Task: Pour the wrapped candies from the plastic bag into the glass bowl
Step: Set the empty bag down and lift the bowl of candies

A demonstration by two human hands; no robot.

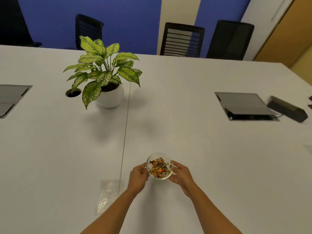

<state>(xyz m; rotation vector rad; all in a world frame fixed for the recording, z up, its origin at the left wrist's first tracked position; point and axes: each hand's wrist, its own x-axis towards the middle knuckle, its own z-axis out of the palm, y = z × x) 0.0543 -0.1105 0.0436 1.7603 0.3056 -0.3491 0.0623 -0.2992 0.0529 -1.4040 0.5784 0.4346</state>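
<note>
the main risk now, i think, is with the glass bowl [159,166]: it is smooth, and both hands hold it only by the sides, so a push that is not even could make it slip or tip, and the wrapped candies [159,167] heaped inside could jump over the rim onto the desk [211,157]. the plastic bag [108,194] lies flat and looks empty (no candy shows in it, but it is clear and partly under the left forearm), near the bowl on its left and closer to the person; a forearm moving back could drag it.

the left hand [138,178] is half open, the fingers curved, the fingertips touching the bowl's left wall. the right hand [180,174] is also half curled and cups the bowl's right wall. neither hand is closed tight. the pouring seems done already.
</note>
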